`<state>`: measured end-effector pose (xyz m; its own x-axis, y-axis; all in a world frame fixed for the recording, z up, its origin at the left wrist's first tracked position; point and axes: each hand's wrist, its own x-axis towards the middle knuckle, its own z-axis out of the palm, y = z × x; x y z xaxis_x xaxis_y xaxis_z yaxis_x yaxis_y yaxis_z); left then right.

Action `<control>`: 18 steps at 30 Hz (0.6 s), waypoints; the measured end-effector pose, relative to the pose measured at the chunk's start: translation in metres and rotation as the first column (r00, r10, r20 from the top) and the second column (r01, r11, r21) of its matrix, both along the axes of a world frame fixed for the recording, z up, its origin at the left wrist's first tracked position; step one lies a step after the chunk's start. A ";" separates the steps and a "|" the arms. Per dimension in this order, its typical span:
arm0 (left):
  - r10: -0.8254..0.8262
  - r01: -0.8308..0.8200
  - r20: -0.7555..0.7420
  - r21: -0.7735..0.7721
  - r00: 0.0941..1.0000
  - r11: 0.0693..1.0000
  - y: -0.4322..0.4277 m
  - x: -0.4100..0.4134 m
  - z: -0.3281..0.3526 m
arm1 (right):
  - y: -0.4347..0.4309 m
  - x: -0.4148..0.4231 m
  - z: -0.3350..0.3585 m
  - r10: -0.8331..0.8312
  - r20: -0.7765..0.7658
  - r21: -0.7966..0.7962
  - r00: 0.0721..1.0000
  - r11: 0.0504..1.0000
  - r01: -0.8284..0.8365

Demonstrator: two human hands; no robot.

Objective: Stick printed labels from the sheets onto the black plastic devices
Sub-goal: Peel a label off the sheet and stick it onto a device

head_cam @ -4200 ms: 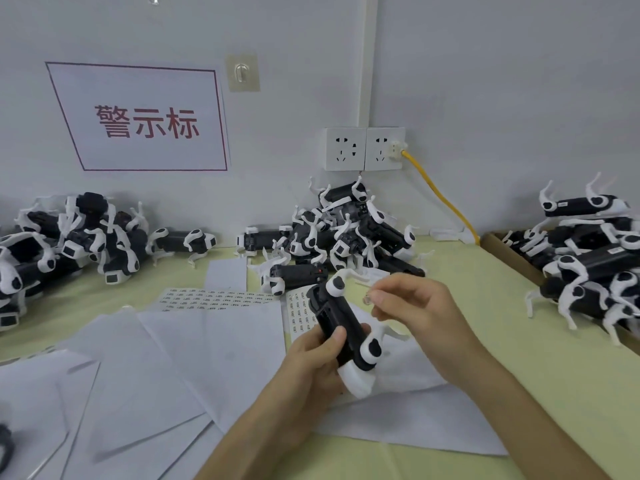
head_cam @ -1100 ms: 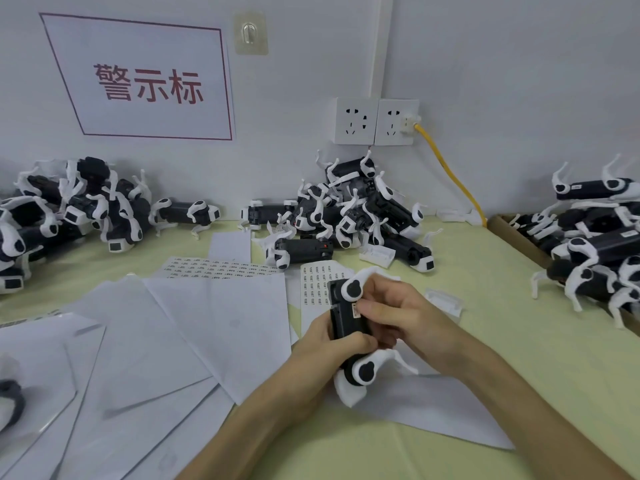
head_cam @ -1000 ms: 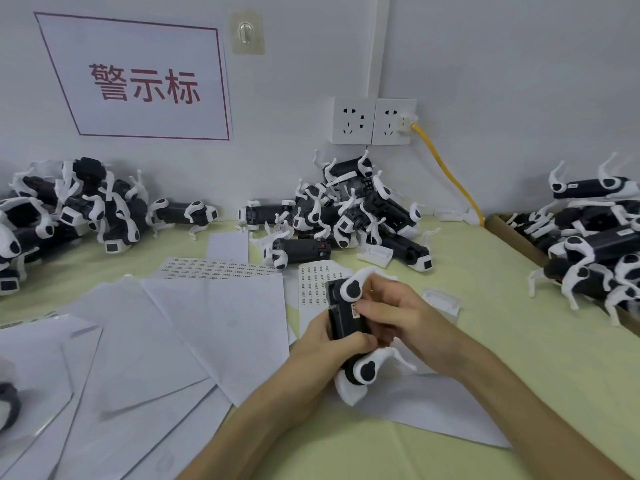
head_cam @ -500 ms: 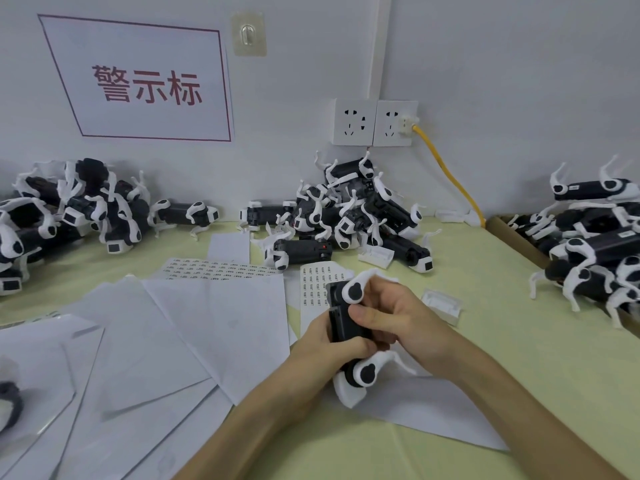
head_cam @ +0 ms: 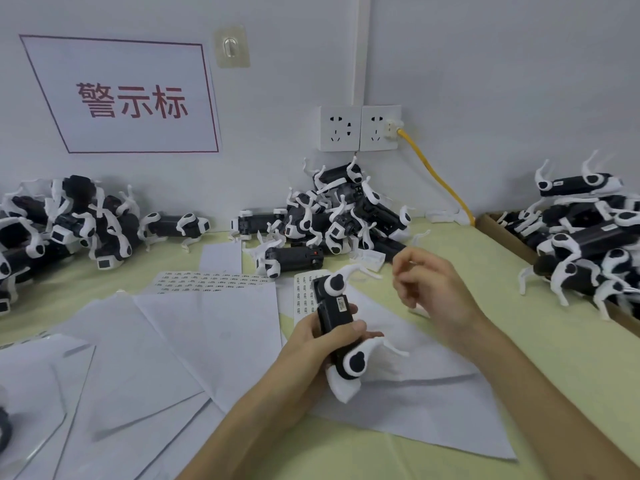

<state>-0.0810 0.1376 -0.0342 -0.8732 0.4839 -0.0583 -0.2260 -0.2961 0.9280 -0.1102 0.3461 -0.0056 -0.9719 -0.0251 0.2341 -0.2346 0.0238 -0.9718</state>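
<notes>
The left hand (head_cam: 320, 344) grips a black plastic device with white curved legs (head_cam: 336, 318), a small white printed label (head_cam: 343, 304) on its face, the right hand (head_cam: 434, 289) hovers beside it, loosely curled and empty, and a heap of like devices (head_cam: 332, 220) lies beyond both.

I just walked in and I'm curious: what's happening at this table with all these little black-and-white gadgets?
A person is labelling gadgets by hand. The left hand grips one black device, which already carries a small white label on its side. The right hand hovers beside it, fingers loosely curled, apparently empty. Label sheets lie on the table, with more devices heaped along the wall.
</notes>
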 end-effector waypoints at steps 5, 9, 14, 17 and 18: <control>-0.025 -0.010 -0.158 -0.215 0.987 0.977 -0.002 0.001 0.002 | 0.008 0.007 0.006 0.284 0.073 0.126 0.956 0.948 -0.291; -0.080 0.041 -0.143 -0.257 0.987 0.965 0.001 0.002 0.002 | 0.008 0.014 0.010 0.393 0.152 0.348 0.907 0.838 -0.421; 0.031 -0.024 0.103 -0.064 0.994 0.998 0.005 -0.004 0.001 | 0.032 0.013 0.015 0.353 0.241 0.210 0.904 0.890 -0.404; 0.180 -0.192 0.173 0.057 0.968 0.980 -0.001 -0.011 -0.003 | 0.050 0.010 0.019 0.183 0.280 0.099 0.942 0.971 -0.218; 0.216 -0.232 0.188 0.069 0.958 0.970 -0.003 -0.014 -0.004 | 0.055 0.009 0.021 0.106 0.279 0.062 0.954 0.990 -0.128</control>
